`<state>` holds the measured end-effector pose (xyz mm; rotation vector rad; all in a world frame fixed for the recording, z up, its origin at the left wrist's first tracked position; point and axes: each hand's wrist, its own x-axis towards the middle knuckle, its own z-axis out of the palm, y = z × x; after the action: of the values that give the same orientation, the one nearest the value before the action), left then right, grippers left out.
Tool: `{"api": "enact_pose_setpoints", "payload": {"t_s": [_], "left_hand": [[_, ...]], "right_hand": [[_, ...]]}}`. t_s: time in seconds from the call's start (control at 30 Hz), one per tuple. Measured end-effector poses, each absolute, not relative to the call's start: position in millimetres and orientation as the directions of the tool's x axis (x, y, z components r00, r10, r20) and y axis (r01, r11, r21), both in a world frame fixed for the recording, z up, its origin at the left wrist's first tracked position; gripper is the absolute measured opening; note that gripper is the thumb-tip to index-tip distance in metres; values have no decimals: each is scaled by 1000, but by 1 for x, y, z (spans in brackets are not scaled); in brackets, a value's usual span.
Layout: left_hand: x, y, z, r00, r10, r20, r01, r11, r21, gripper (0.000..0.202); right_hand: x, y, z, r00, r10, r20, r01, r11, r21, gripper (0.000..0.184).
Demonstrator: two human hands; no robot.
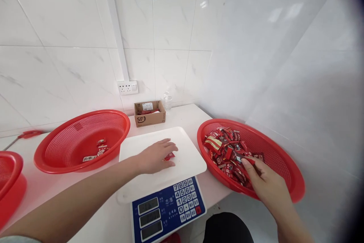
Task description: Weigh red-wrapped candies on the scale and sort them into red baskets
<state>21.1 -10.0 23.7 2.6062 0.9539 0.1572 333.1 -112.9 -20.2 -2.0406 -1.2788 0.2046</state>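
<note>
My left hand (155, 155) is over the white tray (182, 140) of a digital scale (167, 207), fingers and thumb apart. A small red wrapped packet (170, 156) shows on the tray between its thumb and fingers. At the right, my right hand (265, 178) reaches over the near rim of a red plastic basket (284, 163). Its thumb and fingers are closed on a small red packet (250, 160), mostly covered by the hand. Below it lies a heap of red and brown wrapped packets (227, 152).
Another red basket (82, 129), holding several small packets, stands left of the scale. A further red basket (11, 167) is cut off at the left edge. Behind the scale are a cardboard box (149, 119) and a clear plastic container (167, 99), near the tiled wall.
</note>
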Motion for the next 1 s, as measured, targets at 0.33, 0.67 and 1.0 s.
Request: {"api": "enact_pose_setpoints", "payload": {"t_s": [0.33, 0.67, 1.0], "left_hand": [[1, -9, -13, 539, 829, -153, 838, -508, 197, 85], [6, 4, -11, 689, 716, -111, 723, -668, 176, 80], [2, 12, -10, 613, 786, -79, 763, -563, 318, 86]], "right_hand": [[347, -113, -40, 444, 893, 72, 760, -332, -559, 49], [346, -113, -39, 418, 905, 85, 776, -306, -552, 47], [345, -112, -38, 422, 906, 40, 759, -329, -561, 48]]}}
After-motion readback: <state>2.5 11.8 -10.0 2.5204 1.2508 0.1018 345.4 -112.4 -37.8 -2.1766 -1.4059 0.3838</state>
